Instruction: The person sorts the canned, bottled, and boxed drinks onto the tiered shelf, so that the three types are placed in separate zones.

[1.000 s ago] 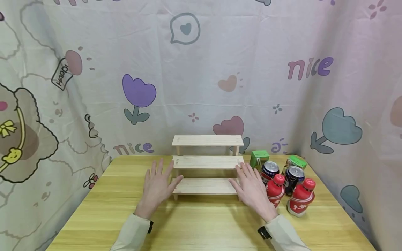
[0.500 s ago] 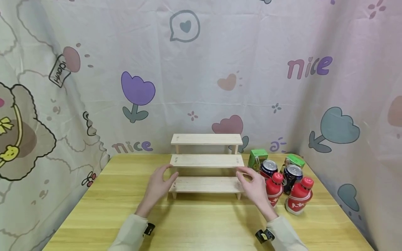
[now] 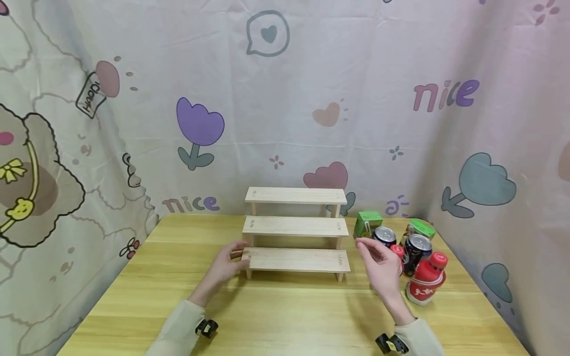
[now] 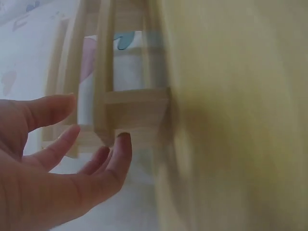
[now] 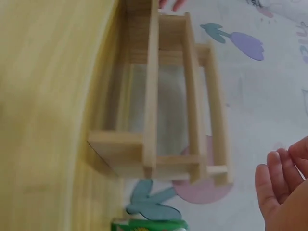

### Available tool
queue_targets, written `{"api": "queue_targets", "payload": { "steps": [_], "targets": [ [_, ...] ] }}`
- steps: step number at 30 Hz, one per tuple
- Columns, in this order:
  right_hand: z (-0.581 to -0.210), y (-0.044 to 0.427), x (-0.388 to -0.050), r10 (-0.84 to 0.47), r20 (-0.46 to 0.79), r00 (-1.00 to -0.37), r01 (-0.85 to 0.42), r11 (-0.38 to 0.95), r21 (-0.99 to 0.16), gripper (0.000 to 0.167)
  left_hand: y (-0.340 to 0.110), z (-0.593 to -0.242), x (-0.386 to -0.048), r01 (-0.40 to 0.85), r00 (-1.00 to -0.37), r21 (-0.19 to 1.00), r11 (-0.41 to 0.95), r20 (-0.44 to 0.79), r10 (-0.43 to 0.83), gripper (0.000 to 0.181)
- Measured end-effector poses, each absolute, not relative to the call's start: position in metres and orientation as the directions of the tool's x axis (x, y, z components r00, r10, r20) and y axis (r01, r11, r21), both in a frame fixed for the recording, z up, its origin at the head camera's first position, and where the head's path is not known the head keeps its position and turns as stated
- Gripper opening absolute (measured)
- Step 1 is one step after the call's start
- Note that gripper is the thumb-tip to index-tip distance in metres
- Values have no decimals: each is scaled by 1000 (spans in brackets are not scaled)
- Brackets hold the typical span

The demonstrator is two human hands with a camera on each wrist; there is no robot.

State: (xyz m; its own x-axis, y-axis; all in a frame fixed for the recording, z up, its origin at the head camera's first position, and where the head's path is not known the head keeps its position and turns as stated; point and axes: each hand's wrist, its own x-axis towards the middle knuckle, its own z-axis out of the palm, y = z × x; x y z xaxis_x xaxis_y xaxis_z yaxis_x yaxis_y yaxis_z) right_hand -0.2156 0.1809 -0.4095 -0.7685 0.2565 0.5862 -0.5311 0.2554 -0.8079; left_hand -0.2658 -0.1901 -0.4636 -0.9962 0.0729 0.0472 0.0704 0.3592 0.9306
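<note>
Rack [image 3: 296, 226] stands on table [image 3: 285, 316]; my left hand [image 3: 224, 263] spread at its left end, contact unclear; right hand [image 3: 384, 269] loosely curled, empty, off its right end; outward swing might topple cans [image 3: 416, 254]

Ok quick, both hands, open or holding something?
Left hand: open, beside the tiered pale wooden shelf; contact unclear.
Right hand: open, loosely curled, holding nothing.
</note>
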Motion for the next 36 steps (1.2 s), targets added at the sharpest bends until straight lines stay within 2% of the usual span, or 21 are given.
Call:
{"api": "queue_targets", "payload": {
  "steps": [6, 9, 12, 17, 23, 28, 32, 36],
  "targets": [
    [-417, 209, -226, 280, 706, -651, -703, 128, -699, 15, -195, -469, -269, -1, -995, 958, 288, -30, 94, 51],
    [-414, 216, -226, 327, 725, -606, -733, 123, -669, 15, -196, -470, -269, -22, -993, 958, 288, -55, 105, 51],
    [-412, 222, -224, 366, 717, -593, -719, 160, -677, 15, -197, -471, -269, -41, -991, 960, 276, -73, 109, 50],
    [-410, 233, -224, 402, 635, -660, -633, 159, -758, 20, -197, -473, -271, -76, -988, 967, 245, -105, 110, 49],
    [-417, 243, -222, 457, 432, -777, -429, 116, -896, 23, -196, -471, -272, -100, -986, 967, 235, -128, 109, 48],
    [-427, 249, -220, 431, 295, -853, -278, 105, -955, 37, -194, -469, -271, -97, -984, 964, 246, -131, 123, 49],
    [-437, 254, -218, 387, 281, -878, -218, 201, -955, 47, -194, -469, -274, -69, -982, 967, 245, -109, 153, 50],
    [-446, 258, -216, 349, 292, -891, -212, 249, -945, 50, -193, -470, -277, -44, -984, 962, 270, -89, 157, 50]
  ]
}}
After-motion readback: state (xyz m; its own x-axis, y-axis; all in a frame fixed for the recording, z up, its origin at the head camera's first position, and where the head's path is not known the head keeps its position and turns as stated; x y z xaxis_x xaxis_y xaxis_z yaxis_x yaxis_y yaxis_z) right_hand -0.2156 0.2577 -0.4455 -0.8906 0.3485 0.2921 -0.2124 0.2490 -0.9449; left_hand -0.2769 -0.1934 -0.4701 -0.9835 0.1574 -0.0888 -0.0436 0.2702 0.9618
